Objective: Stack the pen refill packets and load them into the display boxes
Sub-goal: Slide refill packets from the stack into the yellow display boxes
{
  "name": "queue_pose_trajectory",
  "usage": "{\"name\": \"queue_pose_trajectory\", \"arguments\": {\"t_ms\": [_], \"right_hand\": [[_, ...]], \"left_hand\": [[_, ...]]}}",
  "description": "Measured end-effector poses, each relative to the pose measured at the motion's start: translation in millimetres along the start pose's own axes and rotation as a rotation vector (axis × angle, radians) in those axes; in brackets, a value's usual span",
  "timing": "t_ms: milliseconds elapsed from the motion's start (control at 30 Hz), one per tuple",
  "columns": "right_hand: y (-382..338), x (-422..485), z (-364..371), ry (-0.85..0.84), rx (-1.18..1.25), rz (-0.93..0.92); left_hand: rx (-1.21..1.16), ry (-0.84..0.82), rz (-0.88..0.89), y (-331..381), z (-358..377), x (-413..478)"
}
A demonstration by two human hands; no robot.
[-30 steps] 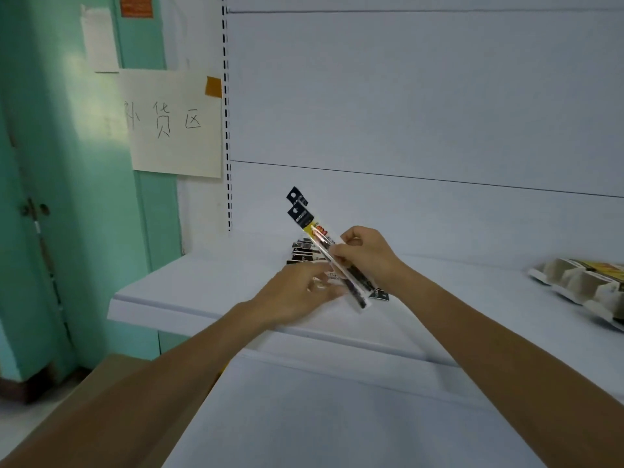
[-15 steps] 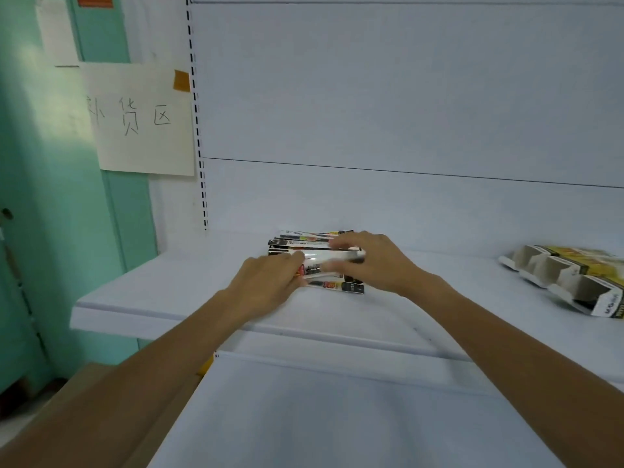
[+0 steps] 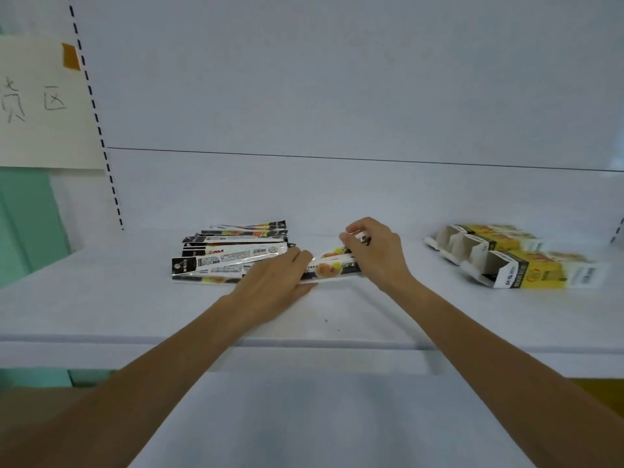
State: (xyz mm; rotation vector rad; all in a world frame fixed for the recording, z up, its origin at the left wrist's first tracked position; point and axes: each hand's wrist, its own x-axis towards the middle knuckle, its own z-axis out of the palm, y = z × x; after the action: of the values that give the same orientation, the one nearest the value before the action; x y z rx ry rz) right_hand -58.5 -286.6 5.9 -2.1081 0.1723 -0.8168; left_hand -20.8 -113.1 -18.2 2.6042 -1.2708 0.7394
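A: Where are the refill packets [image 3: 233,256] lying?
B: Fanning across the shelf [image 3: 101,298], well apart from the display boxes [image 3: 506,265]. Left hand [image 3: 273,280] is pressing them flat-fingered; right hand [image 3: 376,253] is pinching 1 end. Squaring edges first seems wise.

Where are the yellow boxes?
In the head view, the yellow display boxes lie on the right side of the white shelf, to the right of the right hand and apart from the pile of refill packets.
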Motion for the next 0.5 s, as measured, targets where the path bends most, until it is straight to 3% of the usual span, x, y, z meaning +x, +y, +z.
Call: {"name": "queue_pose_trajectory", "arguments": {"t_ms": [267, 500], "right_hand": [[66.8, 19.2, -101.9, 0.009, -0.094, -0.015], [160.2, 29.5, -245.7, -0.006, -0.682, -0.201]], "left_hand": [[-0.029, 0.016, -0.018, 80.2, 26.5, 65.0], [-0.179, 0.014, -0.188, 134.1, 39.2, 105.0]]}}
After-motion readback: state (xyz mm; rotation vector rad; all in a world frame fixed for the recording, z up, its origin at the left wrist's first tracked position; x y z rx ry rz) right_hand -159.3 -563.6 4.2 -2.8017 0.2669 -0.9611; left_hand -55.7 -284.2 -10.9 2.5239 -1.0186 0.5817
